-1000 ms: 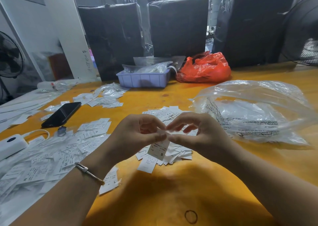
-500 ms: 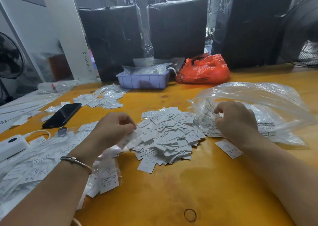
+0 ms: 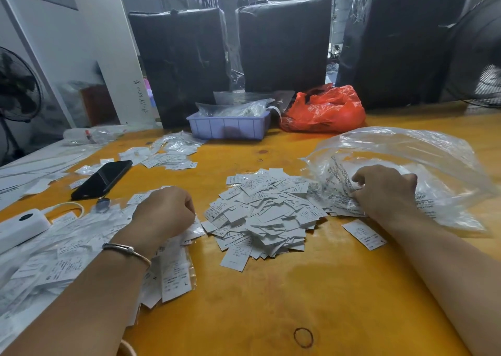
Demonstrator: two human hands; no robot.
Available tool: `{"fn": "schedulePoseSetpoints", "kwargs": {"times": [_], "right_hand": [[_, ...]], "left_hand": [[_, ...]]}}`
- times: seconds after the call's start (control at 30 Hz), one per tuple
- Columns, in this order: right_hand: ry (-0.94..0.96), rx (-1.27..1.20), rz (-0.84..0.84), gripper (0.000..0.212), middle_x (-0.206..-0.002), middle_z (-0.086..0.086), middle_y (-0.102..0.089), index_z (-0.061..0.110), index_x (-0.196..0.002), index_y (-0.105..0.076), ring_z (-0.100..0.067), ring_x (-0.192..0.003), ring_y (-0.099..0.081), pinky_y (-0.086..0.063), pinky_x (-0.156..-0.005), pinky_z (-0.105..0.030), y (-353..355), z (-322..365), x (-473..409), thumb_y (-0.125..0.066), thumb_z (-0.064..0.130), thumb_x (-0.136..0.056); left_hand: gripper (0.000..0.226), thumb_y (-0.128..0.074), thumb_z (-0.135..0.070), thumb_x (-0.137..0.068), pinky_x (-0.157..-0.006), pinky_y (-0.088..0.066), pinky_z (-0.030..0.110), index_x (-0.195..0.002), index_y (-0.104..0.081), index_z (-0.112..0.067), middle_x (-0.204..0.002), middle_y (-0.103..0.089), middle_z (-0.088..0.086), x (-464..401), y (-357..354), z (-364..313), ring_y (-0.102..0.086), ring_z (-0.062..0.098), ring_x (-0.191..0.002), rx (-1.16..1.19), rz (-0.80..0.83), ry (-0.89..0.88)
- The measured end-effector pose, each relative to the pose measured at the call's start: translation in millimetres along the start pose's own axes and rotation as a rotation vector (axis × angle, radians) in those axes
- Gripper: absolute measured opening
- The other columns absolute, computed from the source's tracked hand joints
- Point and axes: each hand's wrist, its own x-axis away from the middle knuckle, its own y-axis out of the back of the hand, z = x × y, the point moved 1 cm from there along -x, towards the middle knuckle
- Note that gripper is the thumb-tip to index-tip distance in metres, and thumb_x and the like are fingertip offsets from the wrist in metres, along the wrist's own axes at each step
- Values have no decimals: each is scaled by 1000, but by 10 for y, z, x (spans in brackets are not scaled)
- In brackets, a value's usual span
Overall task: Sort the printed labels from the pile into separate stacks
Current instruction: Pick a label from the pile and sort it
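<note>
My left hand is down on the table, fingers curled under at the edge of the left heap of labels; whether they pinch a label I cannot tell, since the knuckles hide the tips. A bracelet sits on that wrist. My right hand is curled at the mouth of the clear bag, gripping the plastic and the labels bunched under it.

The pile lies between my hands — white slips overlapping every way, a few showing S or XS. One label lies alone just right of the pile, by my right forearm, marked S. Near my left forearm a slip marked L lies in a clear sleeve.

Farther back on the left a phone lies face up, with a white box and its cord near the table's left edge. More labels are scattered beyond the phone. At the back stand a lilac tray holding plastic bags and, just right of it, a red bag.
</note>
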Motion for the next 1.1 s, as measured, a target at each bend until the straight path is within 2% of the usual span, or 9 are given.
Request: {"fn": "schedulePoseSetpoints", "kwargs": {"times": [0.1,0.23,0.37,0.47,0.53,0.67,0.83,1.0,1.1], "right_hand": [[-4,-58,-70,28,-99,1,-67,21,-105,-69,-23,-100,-58,-18,-80,-34,10,-5,-6,-65,8,-80],[-46,93,-13,39,-123,-6,-58,20,-122,-58,-28,-119,-46,-30,-94,-41,9,-15,-19,-66,27,-85],[-70,138,70,12,-103,-4,-64,17,-98,-62,-27,-104,-54,-27,-97,-39,-28,-34,-40,-55,23,-90],[-72,67,-27,13,-92,-1,-67,19,-87,-70,-24,-92,-57,-22,-82,-36,-17,-48,-54,-58,14,-88],[-57,-4,-82,17,-96,0,-68,23,-83,-72,-25,-97,-57,-22,-83,-36,-9,-45,-46,-58,14,-88],[-24,-130,-187,15,-103,-3,-70,24,-88,-75,-29,-107,-54,-26,-87,-39,20,-17,-22,-60,24,-89],[-16,-291,-276,14,-99,-14,-72,20,-95,-76,-37,-104,-59,-37,-93,-43,94,36,1,-65,24,-87],[-22,-438,-376,12,-85,-18,-69,14,-91,-76,-33,-89,-62,-46,-76,-35,156,43,35,-67,19,-84],[-57,-229,-173,37,-109,-15,-66,17,-114,-67,-34,-108,-56,-42,-87,-40,99,37,15,-73,33,-81]], "left_hand": [[18,-56,-16,-87,-58,-43,26,-80,-66,-29,-84,-61,-10,-4,-16,-39,-56,10,-78,58,-39,-32],[13,-60,-21,-86,-59,-41,25,-79,-67,-31,-85,-56,-17,21,-44,-106,-53,4,-79,214,-53,-115],[14,-62,-21,-86,-60,-44,25,-79,-67,-32,-89,-59,-13,92,-55,-198,-54,4,-83,306,-47,-183],[13,-61,-23,-88,-60,-45,25,-82,-68,-32,-89,-58,-14,147,-61,-252,-55,5,-83,302,-28,-230],[13,-60,-23,-89,-60,-46,25,-84,-68,-31,-88,-57,-14,174,-62,-275,-54,3,-83,293,-16,-253],[14,-60,-21,-87,-63,-44,22,-83,-68,-31,-90,-58,-15,197,-59,-297,-53,2,-86,293,-16,-286],[12,-62,-23,-87,-64,-44,22,-83,-68,-32,-92,-59,-15,179,-81,-291,-53,1,-87,304,-17,-312],[11,-63,-25,-87,-66,-45,23,-81,-67,-33,-92,-61,-15,164,-93,-299,-55,2,-89,306,-21,-337],[10,-64,-26,-88,-66,-45,22,-82,-68,-33,-92,-62,-15,170,-99,-302,-55,1,-89,304,-20,-343]]}}
